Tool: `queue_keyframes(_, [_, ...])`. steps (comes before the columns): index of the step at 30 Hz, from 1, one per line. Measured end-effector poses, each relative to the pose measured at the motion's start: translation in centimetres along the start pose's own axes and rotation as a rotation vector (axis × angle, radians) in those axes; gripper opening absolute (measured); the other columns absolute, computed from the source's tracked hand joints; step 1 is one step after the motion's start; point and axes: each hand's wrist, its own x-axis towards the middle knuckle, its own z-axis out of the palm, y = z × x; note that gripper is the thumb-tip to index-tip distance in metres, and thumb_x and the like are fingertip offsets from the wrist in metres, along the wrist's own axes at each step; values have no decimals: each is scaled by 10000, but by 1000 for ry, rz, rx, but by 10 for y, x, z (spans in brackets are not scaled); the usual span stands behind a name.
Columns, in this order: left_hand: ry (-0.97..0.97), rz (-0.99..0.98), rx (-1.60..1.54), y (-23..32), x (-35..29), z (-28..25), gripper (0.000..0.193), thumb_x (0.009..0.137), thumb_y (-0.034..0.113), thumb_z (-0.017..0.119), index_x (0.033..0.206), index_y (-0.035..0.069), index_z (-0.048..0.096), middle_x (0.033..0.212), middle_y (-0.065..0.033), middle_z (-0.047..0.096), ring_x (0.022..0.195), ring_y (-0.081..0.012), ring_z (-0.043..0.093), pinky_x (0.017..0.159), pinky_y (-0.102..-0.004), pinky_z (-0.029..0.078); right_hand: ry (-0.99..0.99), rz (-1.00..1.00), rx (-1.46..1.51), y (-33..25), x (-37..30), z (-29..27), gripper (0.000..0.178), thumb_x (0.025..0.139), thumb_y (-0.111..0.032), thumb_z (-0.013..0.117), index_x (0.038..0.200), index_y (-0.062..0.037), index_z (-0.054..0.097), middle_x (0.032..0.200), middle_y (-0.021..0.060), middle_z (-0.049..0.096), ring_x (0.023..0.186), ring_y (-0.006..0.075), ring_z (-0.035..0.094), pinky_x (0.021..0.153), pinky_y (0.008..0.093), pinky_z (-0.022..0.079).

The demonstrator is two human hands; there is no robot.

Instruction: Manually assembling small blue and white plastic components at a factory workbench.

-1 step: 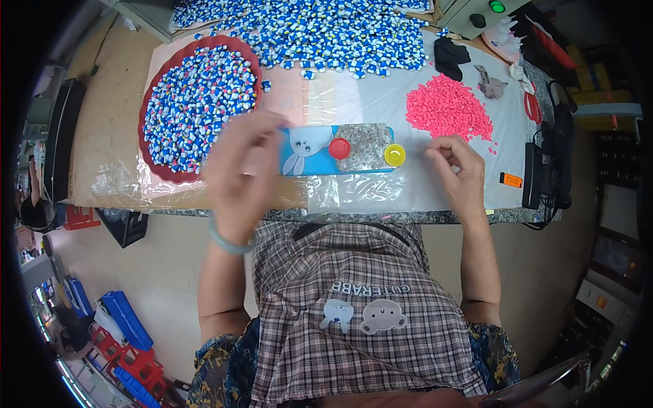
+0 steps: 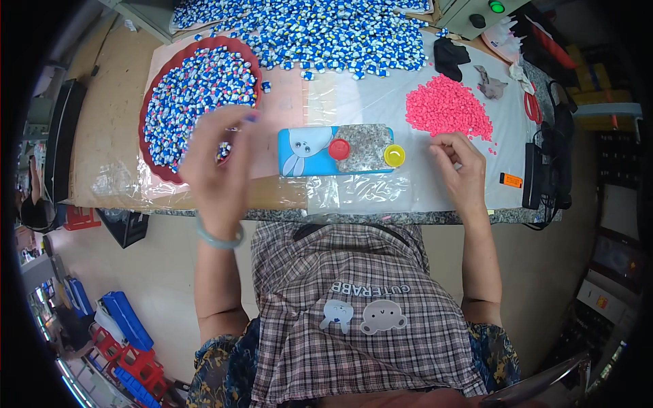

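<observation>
My left hand [image 2: 219,160] is smeared by motion over the near right side of a scalloped red tray [image 2: 145,139]. At its fingertips shows a small blue piece [image 2: 252,118], blurred, apparently pinched there. The tray is heaped with small blue-and-white pieces [image 2: 197,85], some showing pink. My right hand [image 2: 461,166] rests beside the near edge of a pile of small pink pieces [image 2: 445,109]. Its thumb and fingers are curled together; anything between them is hidden. Between my hands lies a blue mat [image 2: 286,153] with a cartoon figure, a speckled patch, a red round cap [image 2: 339,149] and a yellow one [image 2: 394,156].
A wide heap of blue-and-white pieces [image 2: 326,41] spreads across the back of the table. Black cloth [image 2: 450,58] and a grey scrap [image 2: 490,83] lie behind the pink pile. A black device with cables [image 2: 534,173] stands at the right edge. Clear plastic sheeting covers the front.
My left hand has moved left, away from the mat and over the tray, uncovering the mat's left end. Blue now shows at its fingertips. My right hand has hardly moved.
</observation>
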Motion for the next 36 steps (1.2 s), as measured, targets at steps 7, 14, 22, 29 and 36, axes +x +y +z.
queue_keyframes(7, [74,221,510,-25,28,-16,259,844,19,708,1100,48,682,1191,-141,639,1105,-315,602,934,-430,486,72,-294,-163,7,25,17,151,840,41,701,984,-5,695,911,99,642,747,205,636,643,302,502])
queue_keyframes(14, [-187,343,357,-18,43,49,191,792,-14,644,974,23,684,1051,-124,649,966,-307,614,831,-409,518,16,-376,-313,3,32,17,113,800,13,718,899,-27,681,872,91,628,770,270,656,638,378,516])
queue_keyframes(22, [-447,471,343,-29,70,114,120,784,9,571,859,15,664,943,-133,626,970,-303,624,814,-413,539,-70,-207,-427,-2,22,4,153,787,-87,768,822,-13,639,799,76,635,684,272,647,604,394,507])
queue_keyframes(29, [-581,538,443,-26,84,142,149,820,41,574,931,23,672,974,-156,643,938,-313,679,769,-417,564,-64,-230,-291,0,18,-5,110,822,-18,722,926,-18,687,871,106,662,754,277,668,665,376,531])
queue_keyframes(36, [-578,598,494,-23,83,156,174,828,52,584,980,44,668,953,-159,650,896,-314,690,730,-416,566,-121,-359,-270,5,14,-2,136,817,17,712,941,-18,670,927,102,655,784,289,677,682,376,544])
